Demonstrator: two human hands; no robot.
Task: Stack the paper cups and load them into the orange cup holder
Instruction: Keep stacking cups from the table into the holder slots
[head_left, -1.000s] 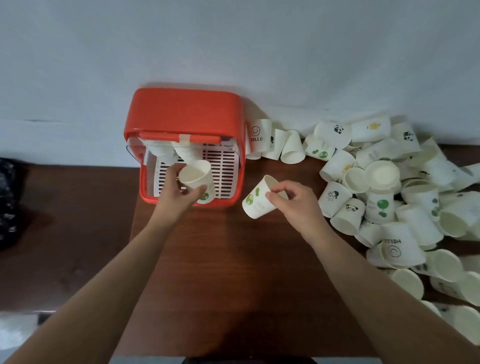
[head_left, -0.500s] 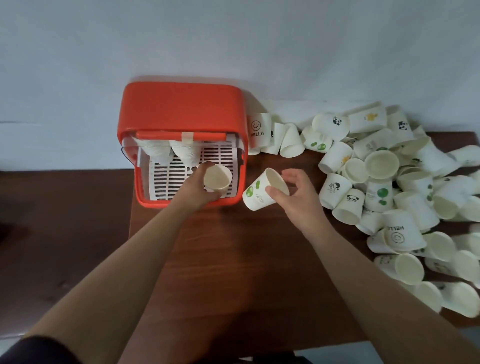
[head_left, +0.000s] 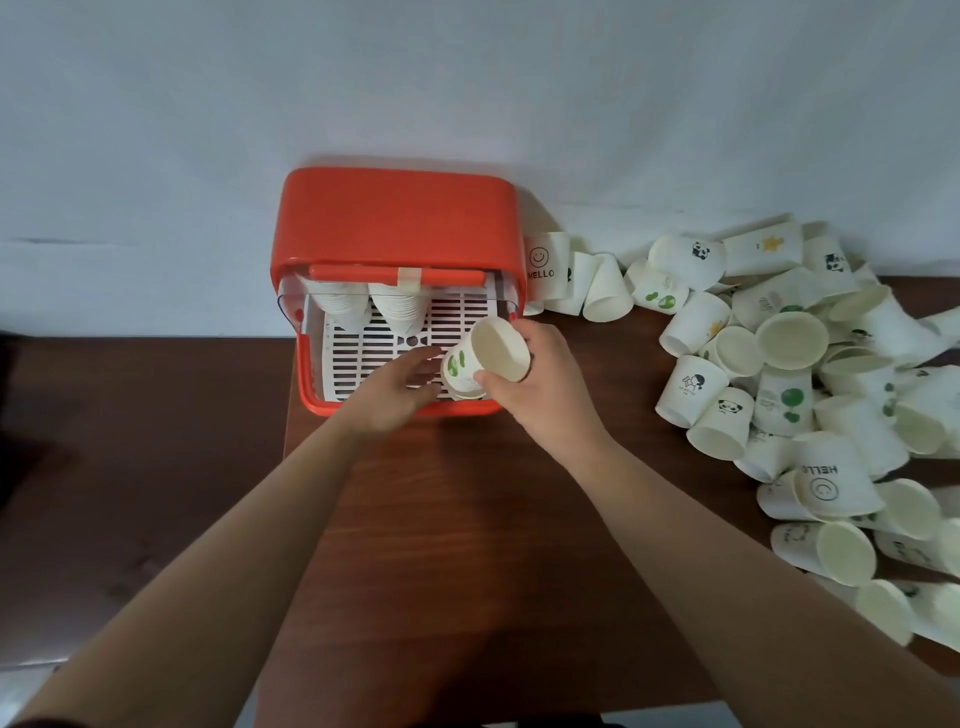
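A dark brown wooden table (head_left: 467, 519) stands against a plain white wall (head_left: 467, 78) (soft, even light).

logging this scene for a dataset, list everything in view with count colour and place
orange plastic cup holder: one, orange, far side of the table, against the wall
white slotted tray: one, white, inside the holder
stacks of white paper cups: two, white, side by side at the holder's back
loose paper cups: dozens, too many to count, white with small prints, heaped on the table right of the holder
green-print paper cup: one, white with green print, over the holder's front right corner, another cup's rim showing beneath it
brown wooden table: one, brown, under everything
wall: one, pale grey, behind
left hand: fingertips at the green-print cup's side, grip unclear
right hand: grips the green-print cup
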